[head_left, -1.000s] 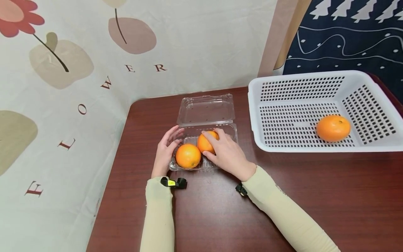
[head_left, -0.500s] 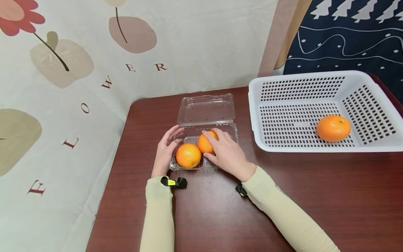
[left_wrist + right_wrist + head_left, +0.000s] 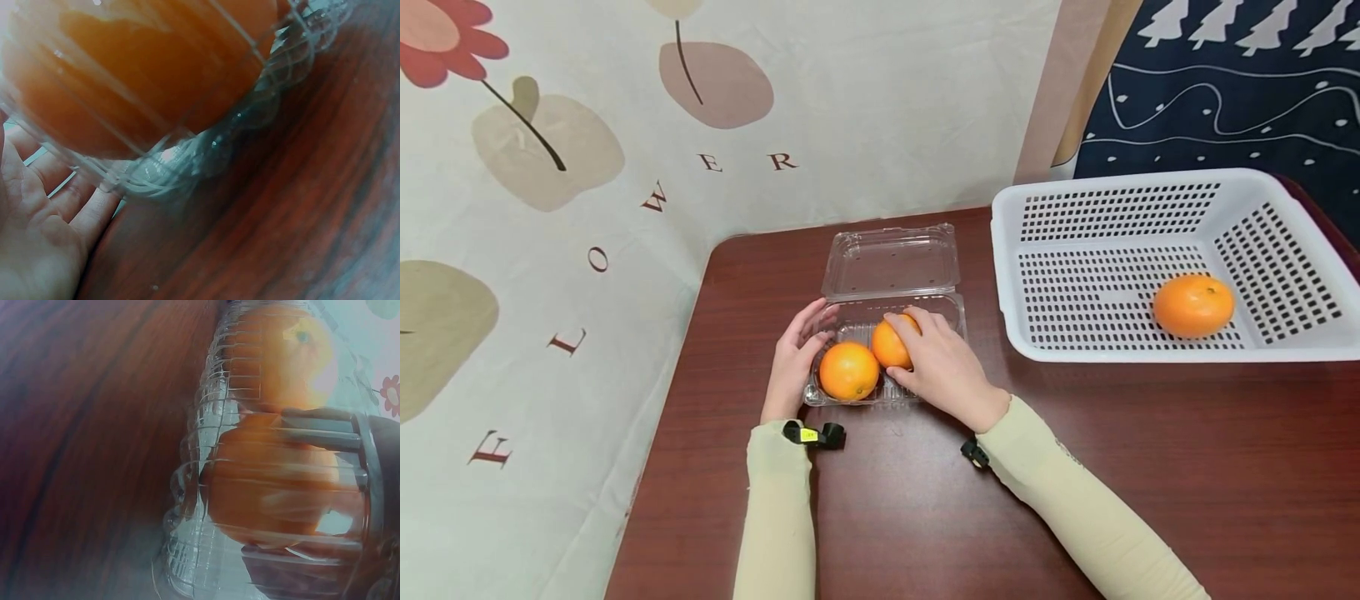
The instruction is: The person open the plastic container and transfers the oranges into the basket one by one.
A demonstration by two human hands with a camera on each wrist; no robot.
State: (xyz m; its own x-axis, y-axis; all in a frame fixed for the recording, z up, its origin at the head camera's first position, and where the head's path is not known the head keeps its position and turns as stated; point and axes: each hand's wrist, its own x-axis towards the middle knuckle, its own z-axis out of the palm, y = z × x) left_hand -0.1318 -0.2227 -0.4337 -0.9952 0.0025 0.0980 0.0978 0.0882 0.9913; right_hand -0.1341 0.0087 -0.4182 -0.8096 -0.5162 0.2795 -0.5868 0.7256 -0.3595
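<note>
A clear plastic clamshell box (image 3: 891,302) lies on the table with its lid laid back. In its front left part sits one orange (image 3: 848,372). My right hand (image 3: 943,367) reaches into the box and grips a second orange (image 3: 891,343), thumb in front and fingers over the far side. Both oranges show through the ribbed wall in the right wrist view. At the box's left side rests my left hand (image 3: 793,358), thumb near the rim. Its fingers (image 3: 90,215) lie fairly straight along the outside of the clear wall in the left wrist view.
A white perforated basket (image 3: 1011,333) stands at the right, holding one large orange (image 3: 1193,307). The brown table (image 3: 895,517) meets a printed cloth (image 3: 880,108) along its back and left edges.
The orange in my right hand has shifted very slightly to the right inside the box. My left hand, the other oranges and the basket stay where they were.
</note>
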